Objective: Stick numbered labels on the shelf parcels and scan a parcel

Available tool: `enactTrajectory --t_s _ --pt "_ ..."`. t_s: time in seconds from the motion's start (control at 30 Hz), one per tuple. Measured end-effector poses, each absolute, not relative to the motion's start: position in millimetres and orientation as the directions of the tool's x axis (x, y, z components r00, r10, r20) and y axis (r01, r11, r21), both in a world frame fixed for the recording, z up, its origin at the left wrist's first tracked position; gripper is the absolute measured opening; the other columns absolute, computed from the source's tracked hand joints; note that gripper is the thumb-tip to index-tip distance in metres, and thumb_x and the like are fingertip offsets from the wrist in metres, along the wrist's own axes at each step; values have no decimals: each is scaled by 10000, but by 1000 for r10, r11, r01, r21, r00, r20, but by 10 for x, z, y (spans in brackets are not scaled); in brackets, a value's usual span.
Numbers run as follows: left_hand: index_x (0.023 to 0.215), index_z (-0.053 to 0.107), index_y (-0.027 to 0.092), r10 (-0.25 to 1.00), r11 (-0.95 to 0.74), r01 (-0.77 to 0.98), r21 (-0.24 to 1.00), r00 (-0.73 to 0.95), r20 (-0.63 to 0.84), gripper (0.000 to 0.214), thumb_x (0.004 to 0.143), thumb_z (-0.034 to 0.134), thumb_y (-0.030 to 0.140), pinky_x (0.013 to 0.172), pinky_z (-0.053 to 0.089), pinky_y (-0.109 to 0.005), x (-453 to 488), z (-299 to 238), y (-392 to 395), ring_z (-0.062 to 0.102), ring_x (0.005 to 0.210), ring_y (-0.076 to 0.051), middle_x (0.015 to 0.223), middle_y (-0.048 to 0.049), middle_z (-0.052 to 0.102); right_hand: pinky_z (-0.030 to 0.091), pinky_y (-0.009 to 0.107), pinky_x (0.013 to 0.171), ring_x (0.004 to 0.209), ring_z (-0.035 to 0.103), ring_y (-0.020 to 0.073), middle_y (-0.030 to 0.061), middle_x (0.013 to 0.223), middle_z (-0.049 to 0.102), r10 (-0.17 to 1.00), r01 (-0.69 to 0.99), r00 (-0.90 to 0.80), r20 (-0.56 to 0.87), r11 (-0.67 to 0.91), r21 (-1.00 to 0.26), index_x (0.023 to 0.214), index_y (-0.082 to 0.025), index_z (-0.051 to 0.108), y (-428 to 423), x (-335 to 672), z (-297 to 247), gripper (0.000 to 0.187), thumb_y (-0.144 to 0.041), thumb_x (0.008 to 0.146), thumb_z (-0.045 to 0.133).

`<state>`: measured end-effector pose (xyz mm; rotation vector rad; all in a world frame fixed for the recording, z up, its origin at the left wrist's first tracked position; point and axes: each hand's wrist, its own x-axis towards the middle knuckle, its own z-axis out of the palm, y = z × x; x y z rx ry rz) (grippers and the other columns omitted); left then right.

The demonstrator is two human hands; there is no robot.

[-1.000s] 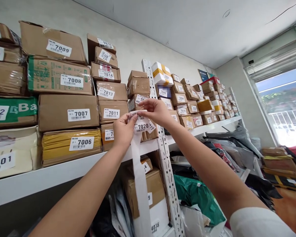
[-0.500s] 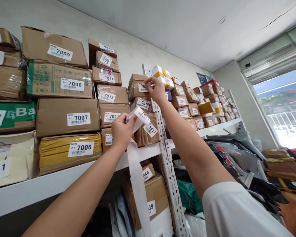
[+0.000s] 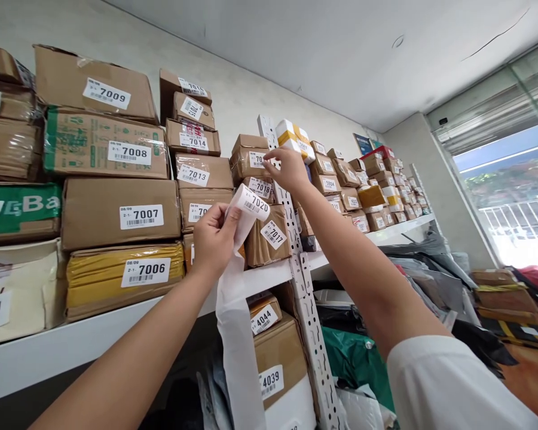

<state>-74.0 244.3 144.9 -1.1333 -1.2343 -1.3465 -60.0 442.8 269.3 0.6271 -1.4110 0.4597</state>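
My left hand [image 3: 215, 239] pinches a strip of labels [image 3: 253, 204] between thumb and fingers. The label reading 7020 faces me at its curled upper end, and the white backing paper [image 3: 237, 322] hangs down past the shelf edge. Higher up and to the right, my right hand [image 3: 289, 170] reaches to the top cardboard box [image 3: 246, 149] of a short stack. Its fingertips are at the right edge of the label [image 3: 257, 159] on that box, partly covering the number, with thumb and forefinger slightly apart. Below are boxes marked 7018 [image 3: 257, 187] and 7017 [image 3: 269, 245].
Stacked, numbered boxes, such as 7007 [image 3: 121, 212], fill the white shelf [image 3: 94, 334] on the left. A perforated white upright [image 3: 314, 340] stands between the bays. More parcels [image 3: 376, 200] line the right shelf, with bags [image 3: 354, 358] beneath. A window [image 3: 511, 179] is far right.
My right hand has drawn slightly back from the top box's label, its fingers loosening. The label strip in my left hand has turned, so 7020 now shows plainly.
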Motion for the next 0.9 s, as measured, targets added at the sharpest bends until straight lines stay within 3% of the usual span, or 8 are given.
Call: enactTrajectory --t_s 0.1,0.17,0.27,0.37,0.47,0.63,0.8,0.9 --pt "786 646 195 -57 -5 996 94 -94 994 275 851 628 462 573 370 -223 -721 1416 2480 483 622 -125 685 13 571 540 312 743 854 632 157 58 951 678 -210 -895 -86 974 446 17 981 -206 684 4313 -404 2228 361 -484 948 455" --pt "812 681 192 -34 -9 995 101 -101 994 274 852 628 458 630 415 -230 -731 1395 2515 545 689 -146 740 -7 633 534 267 631 751 628 134 36 888 680 -344 -947 -217 914 301 -112 967 -206 675 4245 -323 1914 367 -543 868 570" --pt "878 721 186 23 -129 976 178 -176 984 332 859 598 493 687 475 -257 -734 1387 2594 608 763 -178 814 -43 689 517 247 576 676 605 119 9 815 664 -299 -962 -243 923 193 -191 895 -189 648 4225 -353 1611 351 -460 710 772" --pt "1010 717 195 99 -242 940 241 -223 970 363 765 723 463 705 511 -268 -703 1410 2680 638 815 -192 897 -55 708 525 252 599 691 611 124 -7 811 650 -277 -967 -252 927 119 -228 938 -210 601 4297 -457 1509 384 -405 678 804" --pt "894 729 176 124 -204 951 233 -211 970 310 722 772 431 659 496 -258 -681 1431 2750 623 745 -179 826 -45 705 518 250 593 691 603 122 -13 822 635 -175 -978 -204 963 87 -192 1026 -239 556 4392 -497 1475 444 -398 689 798" --pt "755 655 183 136 -25 980 200 -194 971 298 784 697 476 553 390 -232 -707 1440 2906 516 614 -136 689 -1 624 513 272 568 649 579 127 4 776 629 84 -983 -155 984 89 -162 887 -215 605 4404 -520 1395 345 -467 709 761" --pt "693 592 194 -21 175 972 159 -158 987 352 827 622 519 513 310 -252 -722 1513 3149 443 562 -138 606 11 546 552 323 747 772 638 161 29 828 689 242 -976 31 970 218 -23 875 -224 671 4365 -655 1412 203 -415 809 690" --pt "521 473 207 109 253 963 93 -124 986 515 848 552 596 482 252 -273 -698 1640 3149 368 480 -126 492 24 415 557 348 812 865 649 179 56 942 686 364 -955 120 924 297 7 921 -230 659 4631 -726 1587 207 -426 876 609"
